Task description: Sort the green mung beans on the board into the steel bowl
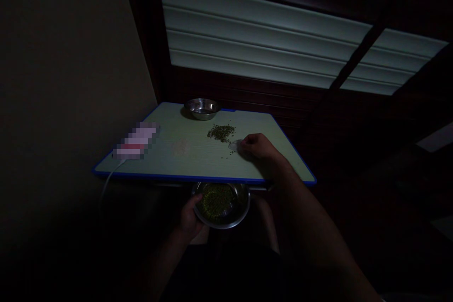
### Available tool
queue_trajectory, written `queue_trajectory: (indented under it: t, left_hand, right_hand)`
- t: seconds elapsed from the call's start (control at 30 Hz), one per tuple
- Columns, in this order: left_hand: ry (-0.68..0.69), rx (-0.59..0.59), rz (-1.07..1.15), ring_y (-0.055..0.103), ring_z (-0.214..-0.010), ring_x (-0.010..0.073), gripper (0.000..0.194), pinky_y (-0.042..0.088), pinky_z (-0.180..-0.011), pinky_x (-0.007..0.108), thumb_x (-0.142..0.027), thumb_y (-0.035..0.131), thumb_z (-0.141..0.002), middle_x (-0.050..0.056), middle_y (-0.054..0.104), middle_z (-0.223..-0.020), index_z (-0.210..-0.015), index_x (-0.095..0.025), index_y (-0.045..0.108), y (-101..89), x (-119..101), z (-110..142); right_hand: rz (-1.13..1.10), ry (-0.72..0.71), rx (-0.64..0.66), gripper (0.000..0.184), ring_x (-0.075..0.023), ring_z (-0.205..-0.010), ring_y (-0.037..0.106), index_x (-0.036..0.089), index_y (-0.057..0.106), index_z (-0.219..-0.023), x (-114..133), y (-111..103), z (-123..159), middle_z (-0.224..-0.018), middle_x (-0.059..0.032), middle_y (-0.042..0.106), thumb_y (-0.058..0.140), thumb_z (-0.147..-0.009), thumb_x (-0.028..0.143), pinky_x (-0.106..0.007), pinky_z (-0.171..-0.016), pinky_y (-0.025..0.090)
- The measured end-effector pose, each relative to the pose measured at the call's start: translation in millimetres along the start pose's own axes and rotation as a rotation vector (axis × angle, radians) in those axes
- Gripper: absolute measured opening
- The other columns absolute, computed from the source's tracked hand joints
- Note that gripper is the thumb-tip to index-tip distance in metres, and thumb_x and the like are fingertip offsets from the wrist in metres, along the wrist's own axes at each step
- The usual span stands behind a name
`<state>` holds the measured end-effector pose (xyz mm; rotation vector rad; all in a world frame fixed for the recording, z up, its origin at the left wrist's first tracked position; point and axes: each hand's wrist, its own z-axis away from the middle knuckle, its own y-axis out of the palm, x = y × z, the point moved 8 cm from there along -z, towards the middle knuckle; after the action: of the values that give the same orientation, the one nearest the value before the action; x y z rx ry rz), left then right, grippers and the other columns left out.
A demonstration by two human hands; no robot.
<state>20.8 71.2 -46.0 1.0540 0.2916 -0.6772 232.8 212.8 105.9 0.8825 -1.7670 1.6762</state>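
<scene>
My left hand (191, 217) grips the near left rim of a steel bowl (226, 225), its thumb over the edge. Small green beans (215, 200), like mung beans, lie inside that bowl, just below the table's front edge. Over the tabletop, my right hand (260, 145) pinches a small, pale see-through piece (235, 146), perhaps a plastic scoop; its exact kind is unclear in the dim light. This piece is beside the near right side of a loose pile of beans (222, 133). A few stray beans lie between the pile and the hand.
A second steel bowl (202, 109) stands at the back of the pale, blue-edged table (163, 125). At the left, a blurred-out pinkish object (136, 141) has a white cable (109, 177) running off the edge. A faint pale patch (181, 147) marks the tabletop. A slatted panel rises behind.
</scene>
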Motion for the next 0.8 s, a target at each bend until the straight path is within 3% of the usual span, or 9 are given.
queue_trajectory:
  t: [0.47,0.8]
  left_hand:
    - [0.106,0.017,0.126,0.065,-0.105,0.0300,0.022,0.047,-0.097,0.045,-0.028,0.060,-0.075,0.009,0.076,-0.088,-0.088,-0.015,0.072,-1.7,-6,-4]
    - [0.129,0.042,0.120,0.067,-0.098,0.0293,0.024,0.047,-0.096,0.046,-0.030,0.063,-0.075,0.009,0.076,-0.090,-0.091,-0.016,0.072,1.7,-9,0]
  right_hand:
    - [0.034,-0.050,0.240,0.013,-0.0081,-0.053,0.047,0.013,0.064,-0.069,37,45,14,-0.058,0.0012,0.057,0.065,-0.068,0.026,-0.021,-0.053,0.035]
    - [0.013,-0.094,0.382,0.009,-0.0081,-0.050,0.047,0.014,0.062,-0.068,56,60,36,-0.056,0.0014,0.056,0.061,-0.069,0.023,-0.021,-0.052,0.036]
